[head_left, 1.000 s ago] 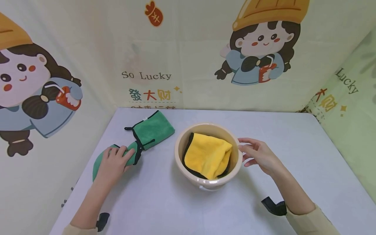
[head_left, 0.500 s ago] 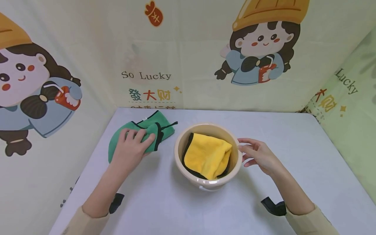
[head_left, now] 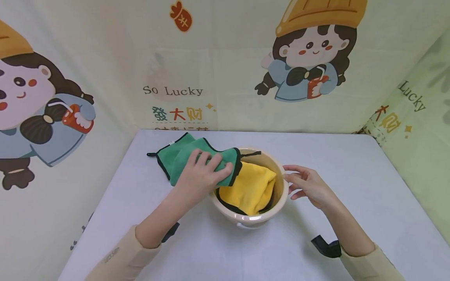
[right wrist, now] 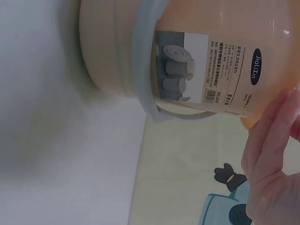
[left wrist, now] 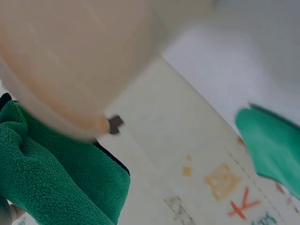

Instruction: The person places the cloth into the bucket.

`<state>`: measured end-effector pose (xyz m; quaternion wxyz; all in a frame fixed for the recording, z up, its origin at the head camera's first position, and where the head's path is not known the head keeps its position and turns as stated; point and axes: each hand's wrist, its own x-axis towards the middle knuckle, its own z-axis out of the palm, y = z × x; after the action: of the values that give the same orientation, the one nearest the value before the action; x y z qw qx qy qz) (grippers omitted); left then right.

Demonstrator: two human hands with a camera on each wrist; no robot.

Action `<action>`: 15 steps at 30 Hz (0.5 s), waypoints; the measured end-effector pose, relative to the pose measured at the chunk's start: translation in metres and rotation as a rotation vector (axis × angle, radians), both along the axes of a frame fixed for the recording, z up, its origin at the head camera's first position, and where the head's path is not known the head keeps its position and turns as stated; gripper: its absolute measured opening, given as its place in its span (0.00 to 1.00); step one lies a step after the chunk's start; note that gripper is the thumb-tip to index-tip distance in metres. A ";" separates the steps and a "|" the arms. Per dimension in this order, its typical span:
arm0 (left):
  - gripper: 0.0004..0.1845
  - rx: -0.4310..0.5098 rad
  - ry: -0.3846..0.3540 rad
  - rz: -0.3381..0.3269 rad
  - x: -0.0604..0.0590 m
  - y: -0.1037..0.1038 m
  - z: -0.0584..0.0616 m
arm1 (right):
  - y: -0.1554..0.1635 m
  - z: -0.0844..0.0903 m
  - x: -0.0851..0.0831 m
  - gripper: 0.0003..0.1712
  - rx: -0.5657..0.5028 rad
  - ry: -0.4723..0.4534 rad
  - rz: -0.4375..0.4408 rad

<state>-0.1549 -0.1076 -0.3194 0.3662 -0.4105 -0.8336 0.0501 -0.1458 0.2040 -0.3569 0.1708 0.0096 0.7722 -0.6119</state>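
Beige left sleeve (head_left: 131, 255), well behind fingers (head_left: 215, 159); small dark marking (head_left: 111, 255), unreadable. Right sleeve (head_left: 370, 267) beige too. Angular black pieces (head_left: 328, 247) beside both.

Bucket (head_left: 250, 219) blocking centre, passing room in front

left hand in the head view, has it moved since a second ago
Yes: against the bucket, the left hand has moved right, carrying a green cloth towards its rim.
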 end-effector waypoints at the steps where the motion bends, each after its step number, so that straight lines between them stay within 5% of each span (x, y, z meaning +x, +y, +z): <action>1: 0.18 -0.009 0.002 -0.003 0.001 0.005 0.000 | 0.000 0.000 0.000 0.31 -0.002 -0.001 0.001; 5: 0.09 -0.027 -0.001 -0.044 0.003 0.023 -0.003 | 0.000 0.001 0.000 0.31 -0.011 -0.002 0.007; 15: 0.10 -0.084 -0.006 -0.186 0.005 0.056 -0.017 | 0.000 0.000 0.000 0.32 -0.029 -0.004 -0.012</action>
<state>-0.1503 -0.0514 -0.3366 0.3491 -0.5013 -0.7902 0.0493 -0.1456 0.2039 -0.3571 0.1689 0.0129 0.7627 -0.6242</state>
